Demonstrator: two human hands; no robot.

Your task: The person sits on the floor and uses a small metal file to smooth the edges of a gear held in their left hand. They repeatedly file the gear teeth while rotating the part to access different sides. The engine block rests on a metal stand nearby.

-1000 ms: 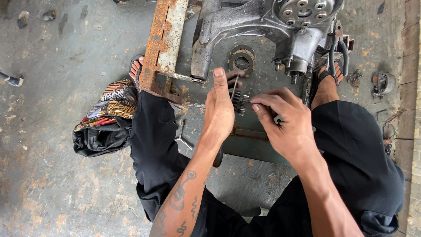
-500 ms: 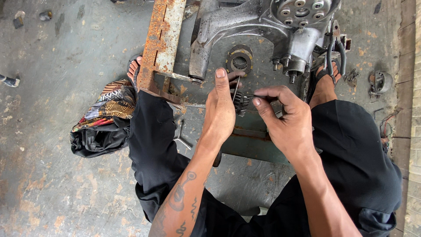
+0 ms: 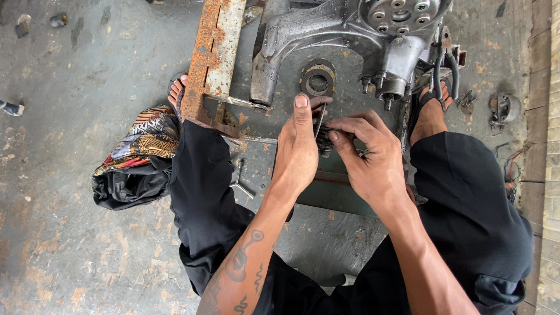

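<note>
My left hand [image 3: 297, 149] and my right hand [image 3: 367, 157] meet over a small dark gear-like metal part [image 3: 324, 140], held between their fingertips just above my knees. The left thumb points up beside a thin flat ring standing on edge. Right fingers pinch the dark part from the right. Behind them lies a grey metal engine casing [image 3: 350, 35] with a round bearing hole [image 3: 318, 80]. Most of the small part is hidden by my fingers.
A rusty steel bar [image 3: 213, 55] runs along the casing's left side. A patterned cloth bundle [image 3: 137, 157] lies left of my knee. A three-arm wrench [image 3: 240, 182] rests on the concrete floor between my legs. Small metal parts [image 3: 503, 109] lie at the right near a wall.
Both hands have stayed together on the small part. The right fingers shifted slightly, now pinching closer to the left thumb. The view has drifted a little.
</note>
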